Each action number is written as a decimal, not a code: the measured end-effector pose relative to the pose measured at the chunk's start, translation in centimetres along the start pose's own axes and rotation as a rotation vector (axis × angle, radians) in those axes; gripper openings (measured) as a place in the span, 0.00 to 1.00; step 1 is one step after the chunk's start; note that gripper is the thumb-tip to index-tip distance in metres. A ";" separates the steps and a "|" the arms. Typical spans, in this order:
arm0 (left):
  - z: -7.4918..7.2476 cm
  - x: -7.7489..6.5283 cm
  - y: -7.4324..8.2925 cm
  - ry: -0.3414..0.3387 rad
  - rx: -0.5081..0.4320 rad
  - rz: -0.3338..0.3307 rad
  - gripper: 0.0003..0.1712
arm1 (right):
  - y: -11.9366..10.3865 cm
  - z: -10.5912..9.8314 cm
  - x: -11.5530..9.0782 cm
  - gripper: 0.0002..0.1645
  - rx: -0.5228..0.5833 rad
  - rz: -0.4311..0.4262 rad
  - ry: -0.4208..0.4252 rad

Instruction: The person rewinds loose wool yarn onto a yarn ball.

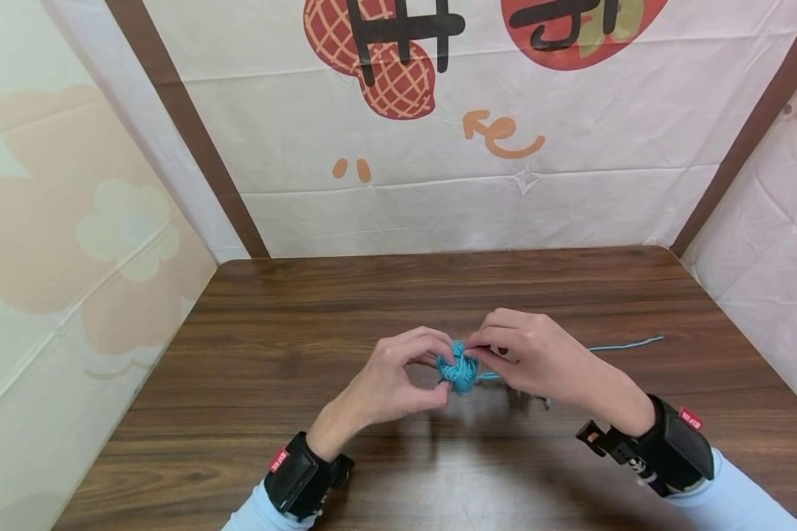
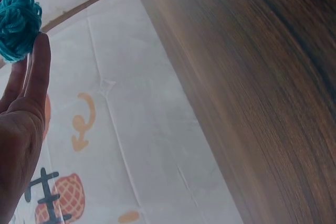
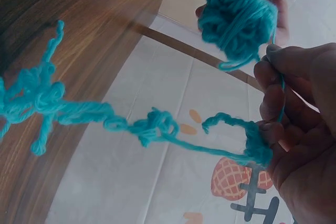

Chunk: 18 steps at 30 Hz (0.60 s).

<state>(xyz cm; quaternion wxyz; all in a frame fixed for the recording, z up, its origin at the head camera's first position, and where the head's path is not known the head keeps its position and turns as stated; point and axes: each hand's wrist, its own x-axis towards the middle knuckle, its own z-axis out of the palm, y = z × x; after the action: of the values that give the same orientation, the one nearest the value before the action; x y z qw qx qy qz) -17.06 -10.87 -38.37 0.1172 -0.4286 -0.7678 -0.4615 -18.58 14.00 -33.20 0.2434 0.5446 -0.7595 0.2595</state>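
Observation:
A small ball of turquoise yarn [image 1: 461, 370] is held above the table between the thumb and fingers of my left hand [image 1: 398, 372]. Close beside it, my right hand [image 1: 544, 361] pinches a strand of that yarn, which in the right wrist view runs taut from the ball [image 3: 236, 19] into the fingers. Under the same fingers is a small bunched piece of yarn [image 3: 257, 148]. From there a knotted, tangled length [image 3: 44, 95] stretches away. The left wrist view catches the ball [image 2: 20, 24] against my fingertips, with part of the hand out of frame.
The wooden table [image 1: 292, 317] has a loose yarn end [image 1: 627, 345] reaching out past my right hand. Printed white cloth [image 1: 438, 214] hangs behind the table, with more cloth on both sides. Each wrist wears a black camera band [image 1: 302, 476].

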 end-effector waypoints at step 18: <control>0.4 -0.2 0.2 -0.017 -0.026 0.022 0.15 | 2.4 -0.2 -0.2 0.17 0.052 0.064 0.024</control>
<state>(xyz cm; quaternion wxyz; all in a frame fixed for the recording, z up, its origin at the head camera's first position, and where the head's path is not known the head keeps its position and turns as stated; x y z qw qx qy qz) -16.67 -10.66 -38.56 0.1100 -0.4425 -0.7579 -0.4665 -20.84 14.91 -33.53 0.2300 0.5231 -0.7666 0.2931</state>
